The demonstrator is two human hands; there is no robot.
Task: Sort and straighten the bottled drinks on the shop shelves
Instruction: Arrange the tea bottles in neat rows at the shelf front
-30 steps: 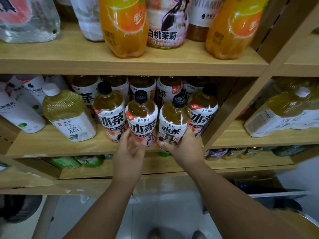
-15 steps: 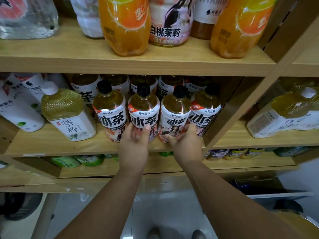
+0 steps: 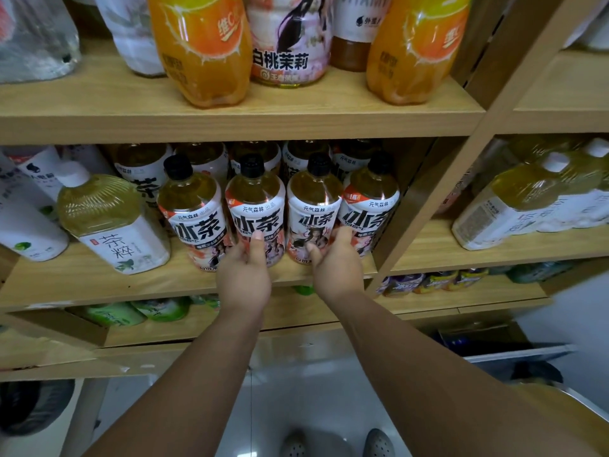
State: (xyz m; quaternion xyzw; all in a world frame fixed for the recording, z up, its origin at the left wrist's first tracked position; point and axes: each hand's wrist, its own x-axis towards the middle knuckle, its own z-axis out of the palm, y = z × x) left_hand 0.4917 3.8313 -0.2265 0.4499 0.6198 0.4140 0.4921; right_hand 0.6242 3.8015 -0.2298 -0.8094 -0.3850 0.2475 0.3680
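As the second bottle [image 3: 255, 206] and third bottle [image 3: 314, 206] from the left stand upright, side by side at the shelf's [image 3: 99, 285] near edge, the left hand [image 3: 245, 275] clasps the former and the right hand [image 3: 337, 268] the latter.

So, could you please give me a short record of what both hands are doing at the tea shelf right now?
Shelf: middle shelf, wooden
Front row: four black-capped tea bottles, side by side
Left hand: grips second tea bottle from the left, thumb on its label
Right hand: grips third tea bottle, thumb in front
Left of row: white-capped green tea bottle
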